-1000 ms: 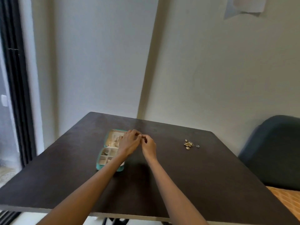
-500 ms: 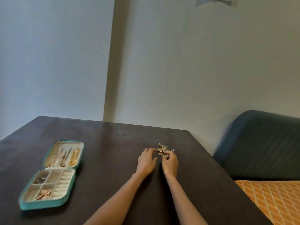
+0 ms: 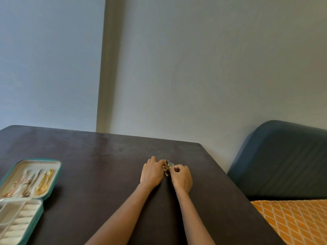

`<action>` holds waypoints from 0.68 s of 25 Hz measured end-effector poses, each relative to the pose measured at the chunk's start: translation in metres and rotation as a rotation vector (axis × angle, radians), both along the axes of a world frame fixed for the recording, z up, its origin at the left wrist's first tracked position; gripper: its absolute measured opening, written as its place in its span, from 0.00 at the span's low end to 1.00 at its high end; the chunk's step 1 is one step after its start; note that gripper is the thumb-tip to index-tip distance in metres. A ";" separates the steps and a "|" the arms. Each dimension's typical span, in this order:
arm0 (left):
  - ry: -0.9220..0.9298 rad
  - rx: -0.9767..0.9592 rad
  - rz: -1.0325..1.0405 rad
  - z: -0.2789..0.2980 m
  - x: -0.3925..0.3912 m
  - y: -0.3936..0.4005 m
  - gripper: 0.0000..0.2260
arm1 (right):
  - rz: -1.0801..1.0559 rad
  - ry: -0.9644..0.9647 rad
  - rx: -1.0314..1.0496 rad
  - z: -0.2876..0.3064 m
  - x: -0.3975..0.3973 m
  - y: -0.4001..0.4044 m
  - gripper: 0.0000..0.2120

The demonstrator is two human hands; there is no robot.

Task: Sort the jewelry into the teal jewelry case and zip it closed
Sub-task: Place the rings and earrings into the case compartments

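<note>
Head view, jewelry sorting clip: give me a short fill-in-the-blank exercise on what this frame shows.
1. The teal jewelry case lies ____ on the dark table.
2. Both the left hand and the right hand are at the small jewelry pile, which lies to the ____ of the case.
3. Gold chains lie in the case's ____ half.

Missing words: open; right; far

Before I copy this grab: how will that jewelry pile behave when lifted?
The pile looks like small tangled gold pieces, so probably light and floppy, several lifting together. Loose bits may drop. Both hands, left and right, are working it, which suggests it is fiddly.
</note>
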State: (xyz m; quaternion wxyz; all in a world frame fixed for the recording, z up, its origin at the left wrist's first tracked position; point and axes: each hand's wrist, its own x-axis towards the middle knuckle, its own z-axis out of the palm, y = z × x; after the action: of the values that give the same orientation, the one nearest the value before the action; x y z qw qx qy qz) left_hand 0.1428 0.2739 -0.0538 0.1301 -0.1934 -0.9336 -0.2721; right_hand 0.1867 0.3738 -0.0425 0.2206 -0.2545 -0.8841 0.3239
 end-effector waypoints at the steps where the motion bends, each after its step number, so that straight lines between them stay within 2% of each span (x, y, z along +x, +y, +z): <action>1: 0.010 0.013 0.011 -0.001 0.001 -0.001 0.11 | 0.000 0.018 -0.040 -0.001 0.001 0.000 0.07; 5: 0.019 0.121 0.067 0.000 0.005 -0.005 0.08 | -0.043 0.170 -0.226 -0.003 0.009 0.000 0.09; 8: -0.002 0.197 0.023 0.000 0.004 -0.008 0.07 | -0.009 0.155 -0.190 -0.003 0.016 -0.003 0.08; 13: -0.132 0.492 -0.001 -0.004 -0.001 -0.014 0.06 | 0.082 0.092 -0.081 -0.006 0.019 -0.006 0.05; 17: -0.219 0.673 -0.135 0.004 0.003 -0.016 0.07 | 0.194 0.226 -0.113 -0.008 0.018 -0.005 0.05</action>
State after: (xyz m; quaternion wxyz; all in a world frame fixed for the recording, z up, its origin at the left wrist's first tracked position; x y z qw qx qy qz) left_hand 0.1463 0.2575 -0.0497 0.0675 -0.1704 -0.7853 -0.5913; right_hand 0.2046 0.3688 -0.0502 0.2717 -0.1416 -0.8546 0.4193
